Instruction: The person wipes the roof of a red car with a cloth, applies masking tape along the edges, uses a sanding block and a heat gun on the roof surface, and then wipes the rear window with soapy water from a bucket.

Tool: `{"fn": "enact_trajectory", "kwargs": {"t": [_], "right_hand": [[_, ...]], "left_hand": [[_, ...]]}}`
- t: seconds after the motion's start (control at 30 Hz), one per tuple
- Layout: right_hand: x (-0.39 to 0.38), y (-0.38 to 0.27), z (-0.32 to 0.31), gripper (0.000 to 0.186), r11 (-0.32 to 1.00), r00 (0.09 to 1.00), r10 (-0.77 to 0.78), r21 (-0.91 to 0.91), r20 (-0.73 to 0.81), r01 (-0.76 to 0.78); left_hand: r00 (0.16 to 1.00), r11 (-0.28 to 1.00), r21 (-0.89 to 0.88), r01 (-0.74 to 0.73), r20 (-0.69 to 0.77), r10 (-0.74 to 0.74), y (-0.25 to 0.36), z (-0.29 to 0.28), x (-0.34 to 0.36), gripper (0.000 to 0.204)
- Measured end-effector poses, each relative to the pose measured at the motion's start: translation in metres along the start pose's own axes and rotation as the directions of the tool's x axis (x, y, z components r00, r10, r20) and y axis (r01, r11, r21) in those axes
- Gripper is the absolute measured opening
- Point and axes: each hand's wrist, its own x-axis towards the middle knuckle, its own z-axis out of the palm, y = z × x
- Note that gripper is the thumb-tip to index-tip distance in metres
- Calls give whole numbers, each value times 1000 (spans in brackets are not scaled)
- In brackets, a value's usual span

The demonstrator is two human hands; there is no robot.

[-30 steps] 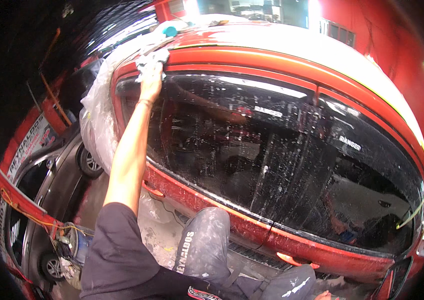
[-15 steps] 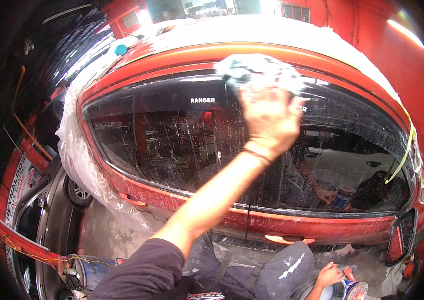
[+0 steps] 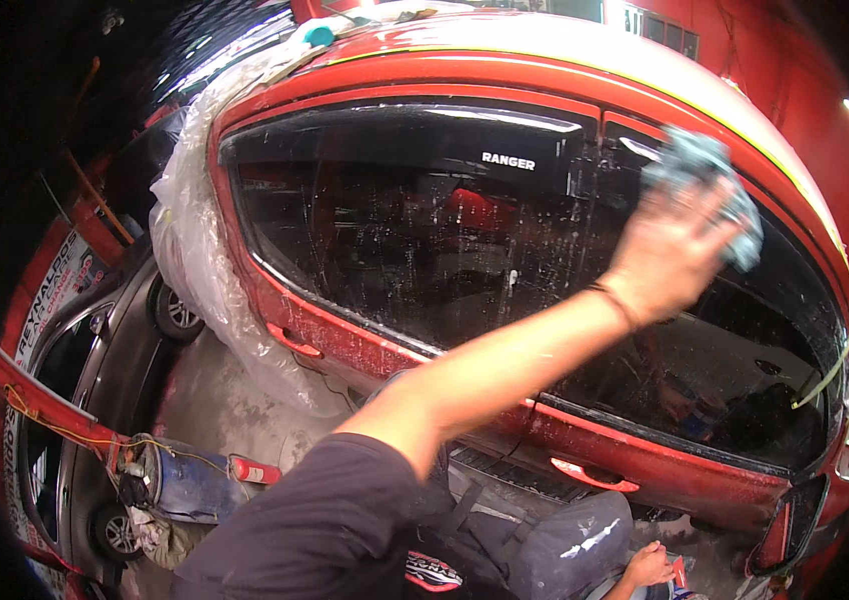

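A red car (image 3: 505, 60) with glossy paint and a yellow tape line along its roof edge fills most of my view. Its dark, wet side window (image 3: 425, 230) is streaked with droplets and runs from the front pillar to the rear door. Crumpled clear plastic sheeting (image 3: 195, 240) hangs over the car's front end, beside a grey car (image 3: 105, 350) parked lower left. On the concrete floor below lies a blue cylindrical tank (image 3: 180, 480).

My left hand (image 3: 670, 250) reaches up with the arm stretched out and the palm flat against the rear part of the glass, fingers spread and pressing a crumpled pale blue cloth (image 3: 710, 175) onto the window near the upper frame. A thin dark band circles that wrist.

My right hand (image 3: 650, 565) sits low by my grey trouser leg, curled around a small red object (image 3: 678, 572) that is too small to identify.
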Motion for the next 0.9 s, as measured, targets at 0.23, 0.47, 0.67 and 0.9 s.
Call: {"fn": "enact_trajectory", "kwargs": {"t": [0.23,0.47,0.67,0.9], "right_hand": [[-5,-7,5,33,998,999,-40,-50,3,40],[-8,10,52,51,901,738,-432,-288,-518,326],[9,11,69,49,928,771,-369,-160,-519,336],[-2,-14,27,47,923,827,-379,-106,-414,370]], "left_hand": [[971,740,632,231,-97,-220,-221,-205,-62,47],[939,676,652,343,-216,-269,-348,-315,-116,50],[926,744,573,343,-339,-166,-251,-188,-84,34],[974,926,331,179,-190,-120,-88,-89,-30,66]]}}
